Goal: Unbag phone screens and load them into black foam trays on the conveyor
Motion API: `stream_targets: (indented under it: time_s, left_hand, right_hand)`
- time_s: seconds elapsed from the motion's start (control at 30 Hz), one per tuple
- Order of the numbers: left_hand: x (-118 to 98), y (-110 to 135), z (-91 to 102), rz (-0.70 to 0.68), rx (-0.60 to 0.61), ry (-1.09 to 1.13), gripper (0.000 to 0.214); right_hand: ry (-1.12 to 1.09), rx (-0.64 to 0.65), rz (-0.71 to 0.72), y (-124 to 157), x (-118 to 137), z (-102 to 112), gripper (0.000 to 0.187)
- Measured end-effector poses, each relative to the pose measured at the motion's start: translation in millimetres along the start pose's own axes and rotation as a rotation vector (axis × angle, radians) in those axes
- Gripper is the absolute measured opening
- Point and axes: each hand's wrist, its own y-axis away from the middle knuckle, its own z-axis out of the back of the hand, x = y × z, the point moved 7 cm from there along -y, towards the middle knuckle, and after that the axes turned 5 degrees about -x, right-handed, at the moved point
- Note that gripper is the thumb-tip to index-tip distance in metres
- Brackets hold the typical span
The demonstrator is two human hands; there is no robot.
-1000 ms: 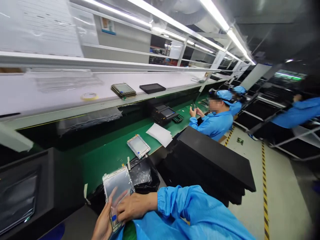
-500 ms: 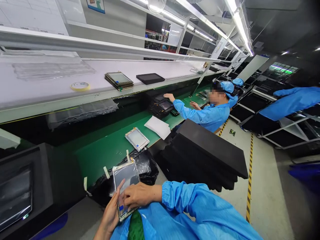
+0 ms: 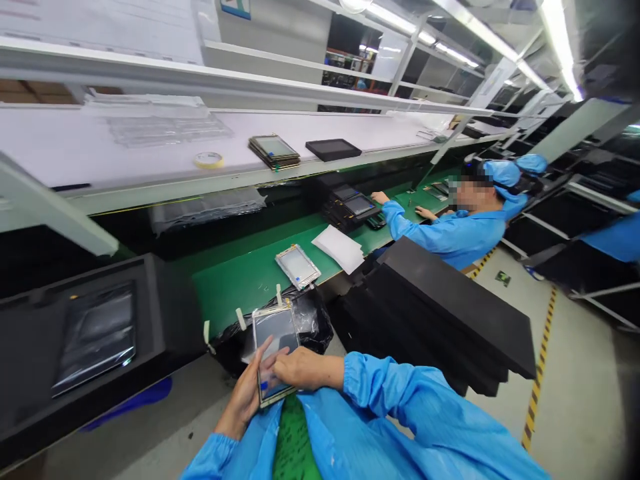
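A flat display panel [image 3: 274, 325] with a dark glossy face, a pale frame and a small blue tab is held tilted in front of my body. My left hand [image 3: 246, 390] grips its left edge, and its raised fingers mirror in the glass. Over the lower right of the panel lies my right hand [image 3: 306, 368], its fingers curled against the screen; whatever they pinch is hidden. Just beyond the panel hangs a black plastic bag [image 3: 313, 321] at the bench edge, with strips of pale tape [image 3: 241, 319] nearby.
Another panel [image 3: 298, 267] and white sheets [image 3: 339, 248] lie on the green bench [image 3: 225, 283]. Black foam boards [image 3: 455, 300] are stacked at right. A black tray [image 3: 30, 373] holds a wrapped screen [image 3: 100, 337] at left. A co-worker [image 3: 460, 227] sits farther along. The shelf holds stacked panels [image 3: 274, 150].
The view has swung left, so everything sits farther right in the picture. Both hands stay on the panel. The co-worker's near hand has drawn back from the stack of black trays.
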Motion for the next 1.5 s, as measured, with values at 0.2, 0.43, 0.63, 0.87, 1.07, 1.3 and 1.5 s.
stream_targets:
  time_s: [0.2,0.43,0.63,0.87,1.07,1.3,1.5]
  left_hand:
    - [-10.0,14.9,-11.6,-0.161,0.099,-0.036,0.123]
    - [1.3,24.4,4.2,-0.146,0.229,-0.007,0.073]
    - [4.4,36.1,13.1,-0.160,0.185,0.007,0.066]
    - [11.7,37.4,19.8,-0.086,0.087,-0.044,0.058]
    - [15.1,35.9,29.9,-0.074,0.003,-0.116,0.060]
    - [22.0,29.9,38.8,-0.049,-0.043,-0.148,0.060]
    - [26.9,19.7,40.6,0.025,0.048,-0.203,0.061]
  right_hand:
    - [-0.791,-0.238,-0.449,-4.8,-38.8,7.5,0.016]
    - [-1.047,-1.365,-0.981,85.9,-195.6,96.4,0.017]
    - [-0.735,-1.179,-0.913,89.7,-193.3,105.8,0.038]
    - [-1.598,-0.601,-0.699,-9.1,-110.2,6.0,0.053]
    - [-1.954,-0.635,-0.697,-8.8,-101.5,-18.5,0.066]
    - [-1.860,-0.698,-0.906,9.4,-111.7,-23.2,0.062]
    - [-2.104,-0.530,-0.882,18.0,-106.4,-35.6,0.064]
